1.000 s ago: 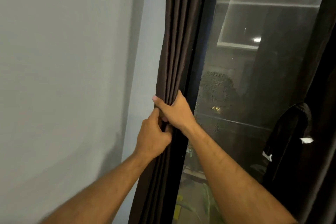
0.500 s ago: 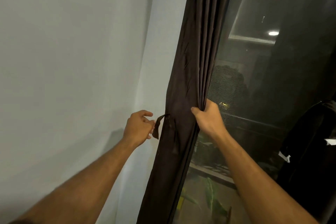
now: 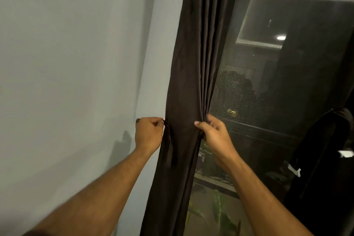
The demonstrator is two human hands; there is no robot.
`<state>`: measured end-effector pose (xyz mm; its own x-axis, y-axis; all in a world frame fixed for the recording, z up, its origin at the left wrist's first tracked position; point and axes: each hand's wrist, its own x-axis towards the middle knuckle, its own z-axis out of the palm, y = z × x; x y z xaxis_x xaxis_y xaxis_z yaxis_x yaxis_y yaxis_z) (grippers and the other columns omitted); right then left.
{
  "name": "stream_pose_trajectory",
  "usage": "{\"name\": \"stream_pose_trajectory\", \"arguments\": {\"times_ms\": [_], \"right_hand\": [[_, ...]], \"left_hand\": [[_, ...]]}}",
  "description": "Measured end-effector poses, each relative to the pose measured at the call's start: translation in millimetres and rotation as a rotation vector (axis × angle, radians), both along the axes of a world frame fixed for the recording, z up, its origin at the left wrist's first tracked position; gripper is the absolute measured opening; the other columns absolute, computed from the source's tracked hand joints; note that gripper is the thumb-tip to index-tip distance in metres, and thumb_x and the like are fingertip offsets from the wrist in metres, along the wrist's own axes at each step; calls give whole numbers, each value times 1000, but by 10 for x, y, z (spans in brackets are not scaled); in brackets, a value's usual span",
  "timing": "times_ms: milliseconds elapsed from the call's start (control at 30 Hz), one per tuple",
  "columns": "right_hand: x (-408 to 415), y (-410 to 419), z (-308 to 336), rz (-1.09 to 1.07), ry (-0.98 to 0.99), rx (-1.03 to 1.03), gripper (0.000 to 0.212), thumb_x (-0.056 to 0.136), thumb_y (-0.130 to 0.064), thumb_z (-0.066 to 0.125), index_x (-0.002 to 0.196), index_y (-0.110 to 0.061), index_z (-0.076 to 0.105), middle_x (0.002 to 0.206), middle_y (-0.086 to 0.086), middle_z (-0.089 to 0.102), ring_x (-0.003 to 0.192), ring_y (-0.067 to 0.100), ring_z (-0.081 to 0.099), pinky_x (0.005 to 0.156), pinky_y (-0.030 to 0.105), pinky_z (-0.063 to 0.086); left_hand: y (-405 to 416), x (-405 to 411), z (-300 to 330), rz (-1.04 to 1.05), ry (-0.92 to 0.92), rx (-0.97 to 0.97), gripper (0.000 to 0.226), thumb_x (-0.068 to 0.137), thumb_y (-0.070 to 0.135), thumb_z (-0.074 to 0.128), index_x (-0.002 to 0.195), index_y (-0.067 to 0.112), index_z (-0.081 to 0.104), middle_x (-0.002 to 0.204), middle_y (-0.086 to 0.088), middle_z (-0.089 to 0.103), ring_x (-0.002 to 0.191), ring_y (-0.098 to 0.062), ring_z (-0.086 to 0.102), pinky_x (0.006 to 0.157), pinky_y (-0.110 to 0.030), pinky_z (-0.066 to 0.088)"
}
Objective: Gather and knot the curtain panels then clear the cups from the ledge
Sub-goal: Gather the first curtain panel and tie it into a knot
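Note:
A dark brown curtain panel [image 3: 193,74] hangs in folds between a pale wall and a window. My right hand [image 3: 214,136] grips the gathered folds at the panel's right edge, thumb in front. My left hand [image 3: 148,135] is curled at the panel's left edge and pinches a narrow dark tie strap [image 3: 169,143] that hangs down from my fingers. A second dark curtain panel [image 3: 325,159] hangs bunched at the far right. No cups or ledge are in view.
A pale grey wall [image 3: 72,82] fills the left half. The window glass [image 3: 277,92] behind a mesh screen reflects a ceiling light. Green plant leaves [image 3: 220,212] show through the glass low down.
My hands separated from one joint grip on the folds. The left hand moved to the panel's left edge and took the tie strap, which now hangs longer; the right hand keeps the folds.

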<state>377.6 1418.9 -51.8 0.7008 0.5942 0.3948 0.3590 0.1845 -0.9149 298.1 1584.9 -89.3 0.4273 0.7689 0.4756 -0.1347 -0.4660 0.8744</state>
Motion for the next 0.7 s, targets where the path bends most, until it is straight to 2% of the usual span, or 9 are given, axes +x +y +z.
{"name": "stream_pose_trajectory", "arguments": {"times_ms": [33, 100, 267, 333, 400, 467, 600, 633, 700], "right_hand": [[-40, -9, 3, 55, 32, 31, 37, 100, -6, 57, 137, -5, 59, 128, 9, 72, 117, 18, 70, 99, 31, 56], [-79, 6, 10, 187, 121, 92, 27, 101, 1, 52, 123, -1, 68, 118, 14, 76, 108, 21, 74, 88, 28, 59], [-93, 183, 9, 333, 318, 122, 14, 101, 3, 55, 112, 1, 63, 112, 19, 74, 107, 29, 71, 100, 41, 57], [-103, 233, 57, 211, 174, 28, 5, 97, -1, 65, 98, -5, 63, 94, 13, 73, 92, 23, 71, 88, 37, 60], [-63, 268, 158, -28, -153, -109, 22, 87, -7, 79, 78, -13, 60, 74, 0, 64, 68, 10, 61, 68, 24, 54], [-4, 305, 230, -224, -364, -211, 36, 77, -18, 89, 69, -20, 54, 75, -2, 57, 64, 9, 52, 64, 25, 45], [50, 281, 260, -173, -203, -255, 55, 66, -32, 97, 91, -17, 50, 98, 10, 65, 78, 23, 61, 73, 37, 56], [56, 255, 260, -147, -167, -284, 66, 64, -37, 97, 102, -15, 48, 104, 13, 68, 79, 23, 65, 73, 37, 59], [5, 156, 299, -84, -114, -407, 79, 71, -47, 92, 120, -18, 36, 112, 14, 70, 74, 19, 72, 59, 29, 56]], "left_hand": [[-9, 16, -6, -22, -11, -41, 22, 101, 15, 60, 99, 9, 80, 93, -9, 77, 84, -28, 73, 85, -45, 62], [-49, 27, 3, -145, -31, -168, 23, 100, 13, 58, 96, 13, 80, 93, -7, 78, 88, -30, 73, 88, -45, 61], [-186, 4, 132, -471, -23, -473, 16, 93, 14, 66, 95, 5, 78, 89, -17, 78, 80, -31, 76, 74, -38, 63], [-217, -7, 150, -532, -18, -533, 18, 92, 17, 68, 94, 1, 77, 88, -22, 77, 75, -32, 74, 71, -38, 62], [-199, 1, 156, -574, -5, -565, 22, 94, 18, 66, 98, 0, 76, 90, -23, 76, 76, -33, 72, 76, -40, 60], [-188, -14, 171, -631, 15, -576, 25, 96, 18, 62, 105, -1, 75, 96, -25, 75, 83, -36, 73, 83, -44, 60], [-194, -91, 218, -726, 50, -558, 29, 100, 20, 54, 101, 0, 76, 87, -20, 75, 69, -28, 73, 67, -36, 63], [-197, -112, 225, -735, 53, -552, 30, 101, 21, 53, 101, 1, 76, 88, -20, 75, 70, -28, 73, 68, -36, 63], [-169, -143, 229, -727, 78, -530, 33, 101, 24, 53, 107, 0, 75, 97, -22, 76, 79, -31, 74, 79, -42, 63]]}}
